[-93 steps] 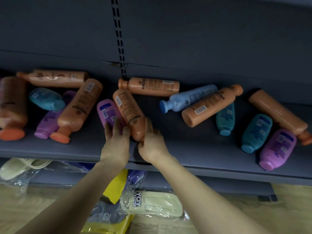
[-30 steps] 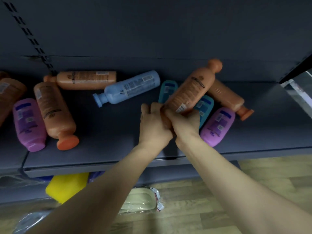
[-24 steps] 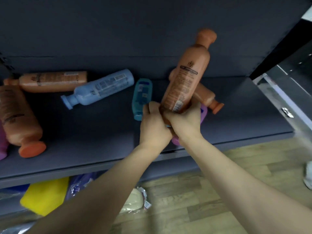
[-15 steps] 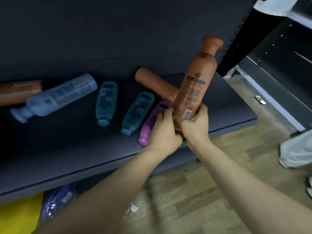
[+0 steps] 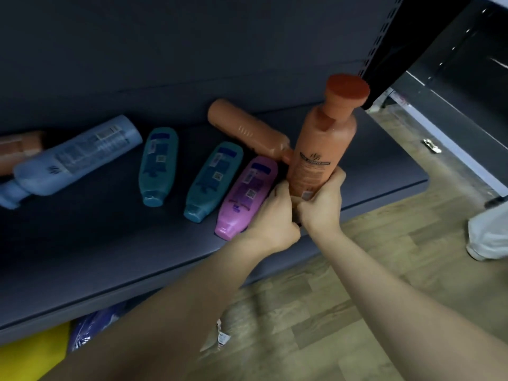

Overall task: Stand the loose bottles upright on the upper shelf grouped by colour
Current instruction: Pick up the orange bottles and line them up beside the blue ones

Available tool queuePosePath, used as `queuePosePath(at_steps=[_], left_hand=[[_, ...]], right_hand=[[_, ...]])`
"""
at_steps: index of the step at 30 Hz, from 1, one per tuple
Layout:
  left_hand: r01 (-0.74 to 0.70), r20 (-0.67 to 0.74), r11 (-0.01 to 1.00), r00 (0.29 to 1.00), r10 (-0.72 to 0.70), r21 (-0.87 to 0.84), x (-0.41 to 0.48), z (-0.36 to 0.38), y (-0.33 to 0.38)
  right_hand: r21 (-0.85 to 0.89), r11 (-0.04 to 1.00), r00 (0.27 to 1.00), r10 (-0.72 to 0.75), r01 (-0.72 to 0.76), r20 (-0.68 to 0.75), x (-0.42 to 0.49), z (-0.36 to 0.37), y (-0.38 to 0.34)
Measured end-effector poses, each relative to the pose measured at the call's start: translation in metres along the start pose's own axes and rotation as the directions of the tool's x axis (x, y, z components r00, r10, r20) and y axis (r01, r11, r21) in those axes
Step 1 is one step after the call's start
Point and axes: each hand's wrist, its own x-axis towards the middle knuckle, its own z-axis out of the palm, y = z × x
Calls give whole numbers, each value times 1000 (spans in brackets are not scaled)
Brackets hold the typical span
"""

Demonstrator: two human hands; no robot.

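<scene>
Head view: left hand (image 5: 275, 215) and right hand (image 5: 321, 206), side by side, both squeeze the bottom of the tall orange bottle (image 5: 320, 144). It sticks up from them over the shelf (image 5: 96, 243), cap on top, long way up and down, leaning a bit. It looks hard, smooth and tippy, so a low hold seems best.

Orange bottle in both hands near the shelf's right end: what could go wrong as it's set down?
1. The left hand and right hand grip the orange bottle only at its base; tall and narrow, it may topple on release.
2. The lying orange bottle ends right behind that base, so it could land crooked.
3. The left hand is close to the purple bottle, whose cap lies near the shelf front edge; a nudge might push it off.
</scene>
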Motion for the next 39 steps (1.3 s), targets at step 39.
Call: queuePosePath(at_steps=[39], left_hand=[[522,-435,800,820,-373,297,-161,-198,-170]], right_hand=[[-465,612,669,-145,640,729,-138,201,-149]])
